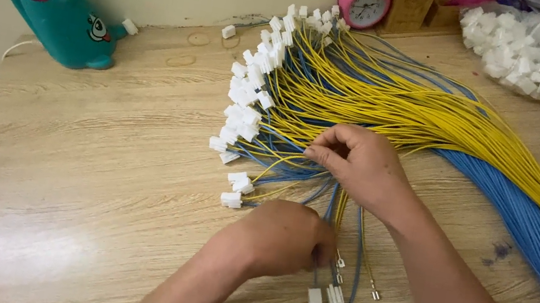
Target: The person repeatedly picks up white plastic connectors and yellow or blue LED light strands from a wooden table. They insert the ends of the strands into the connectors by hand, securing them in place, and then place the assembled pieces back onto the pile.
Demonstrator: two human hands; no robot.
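left hand (280,238): closed on loose wires (340,216) | right hand (357,163): pinching wires just above it | wires run top-to-bottom, plugs (326,302) just below left hand

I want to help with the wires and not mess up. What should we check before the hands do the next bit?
1. Left hand has wires in its grip: ok, closed on loose wire ends.
2. Right hand pinching wires in the bundle: ok.
3. Metal tips on loose ends bare: ok.
4. White connectors near the left hand: ok.
5. Bag of spare white connectors within reach: cannot tell.
6. Exact wires in the left hand's grip: cannot tell, fingers hide them.
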